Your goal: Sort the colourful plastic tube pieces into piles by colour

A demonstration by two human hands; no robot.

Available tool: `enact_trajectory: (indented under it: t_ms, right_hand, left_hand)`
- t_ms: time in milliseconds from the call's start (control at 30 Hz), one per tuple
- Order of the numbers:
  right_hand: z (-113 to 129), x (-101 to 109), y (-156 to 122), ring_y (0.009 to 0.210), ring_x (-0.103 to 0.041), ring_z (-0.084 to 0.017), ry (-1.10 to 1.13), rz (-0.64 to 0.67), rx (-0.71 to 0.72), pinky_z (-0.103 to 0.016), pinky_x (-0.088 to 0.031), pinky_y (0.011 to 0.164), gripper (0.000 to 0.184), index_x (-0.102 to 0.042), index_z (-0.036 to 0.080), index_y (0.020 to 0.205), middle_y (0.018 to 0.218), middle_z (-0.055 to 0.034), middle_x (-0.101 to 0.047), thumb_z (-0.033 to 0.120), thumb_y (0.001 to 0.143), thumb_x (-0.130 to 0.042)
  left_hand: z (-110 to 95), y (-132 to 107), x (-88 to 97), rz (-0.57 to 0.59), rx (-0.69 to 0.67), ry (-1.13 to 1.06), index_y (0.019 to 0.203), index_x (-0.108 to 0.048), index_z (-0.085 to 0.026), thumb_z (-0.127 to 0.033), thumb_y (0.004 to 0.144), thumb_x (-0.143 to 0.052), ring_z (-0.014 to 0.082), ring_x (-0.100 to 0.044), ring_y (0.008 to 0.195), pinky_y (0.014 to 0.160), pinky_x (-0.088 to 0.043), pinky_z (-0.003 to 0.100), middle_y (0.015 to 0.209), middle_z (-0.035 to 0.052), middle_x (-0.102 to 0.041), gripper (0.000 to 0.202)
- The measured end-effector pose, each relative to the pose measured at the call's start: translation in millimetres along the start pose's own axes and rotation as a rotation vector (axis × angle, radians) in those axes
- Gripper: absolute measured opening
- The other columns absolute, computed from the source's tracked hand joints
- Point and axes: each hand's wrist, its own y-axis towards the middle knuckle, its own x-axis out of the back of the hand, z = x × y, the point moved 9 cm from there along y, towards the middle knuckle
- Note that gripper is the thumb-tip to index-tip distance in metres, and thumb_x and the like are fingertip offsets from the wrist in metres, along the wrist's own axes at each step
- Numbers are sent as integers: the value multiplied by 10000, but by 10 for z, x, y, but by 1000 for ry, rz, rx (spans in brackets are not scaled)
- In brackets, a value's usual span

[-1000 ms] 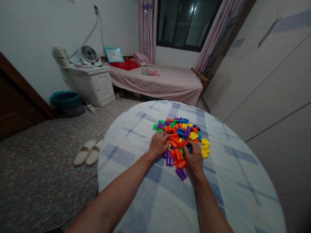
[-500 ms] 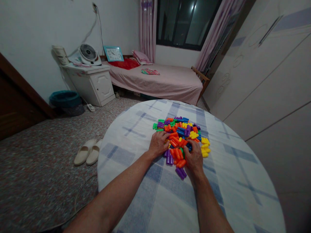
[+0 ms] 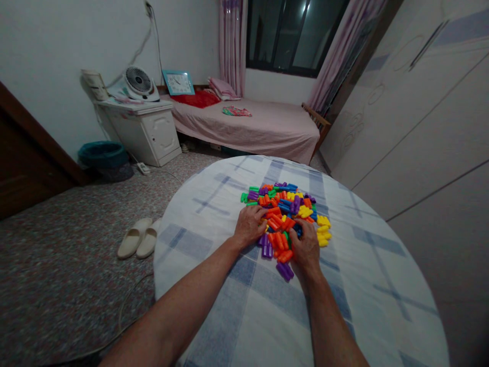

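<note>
A loose pile of plastic toy building blocks in several colours lies on the cloth of the round table. My left hand (image 3: 250, 224) rests at the pile's left edge, fingers loosely bent over the orange blocks (image 3: 274, 221); some fingertips are hidden. On the other side, my right hand (image 3: 306, 243) lies with thumb and fingers apart around a dark blue block (image 3: 297, 231), which sits in the gap without being clearly gripped. Between my wrists are more orange blocks (image 3: 280, 241) and purple blocks (image 3: 266, 246). Yellow blocks (image 3: 323, 236) lie just right of my right hand.
A checked cloth (image 3: 382, 255) covers the table. Beyond it stand a bed (image 3: 267, 120) and a white cabinet (image 3: 160, 132) carrying a fan (image 3: 138, 81). Slippers (image 3: 133, 239) and a bin (image 3: 103, 155) are on the floor at left. A wardrobe (image 3: 428, 122) flanks the right.
The whole view has shifted very slightly. Both hands and the blocks keep their places.
</note>
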Motion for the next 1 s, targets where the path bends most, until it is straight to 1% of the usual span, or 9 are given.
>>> enact_trajectory:
  t_ms: [300,533,800,1000]
  right_hand:
    - [32,18,-2,973,-523,-230,-1,-7,-6,-411,-401,893,266,-581,197,1012,1028,-92,-605,314,792,-488]
    - [5,3,-5,982,-519,-228,-6,7,-7,-407,-400,904,269,-578,188,1015,1029,-95,-601,312,792,-490]
    - [-25,-9,-6,988,-518,-227,-11,-3,2,-413,-399,905,262,-577,201,1017,1038,-86,-596,308,793,-494]
    - [0,-2,-4,989,-515,-231,-4,8,-7,-411,-397,903,272,-574,195,1024,1044,-95,-596,315,797,-484]
  left_hand:
    - [15,-3,-2,-14,6,-6,1090,-602,-211,-235,793,-558,214,-515,1064,961,-401,391,1101,54,-608,301]
    - [-3,1,18,-13,5,0,1079,-610,-199,-232,787,-568,213,-520,1049,950,-408,384,1088,55,-615,297]
    - [26,-2,-24,-12,7,-6,1089,-608,-215,-242,791,-564,219,-520,1057,953,-407,396,1097,55,-609,303]
    - [13,-7,-2,-19,2,1,1091,-608,-216,-235,790,-561,217,-520,1057,953,-410,385,1103,53,-608,305]
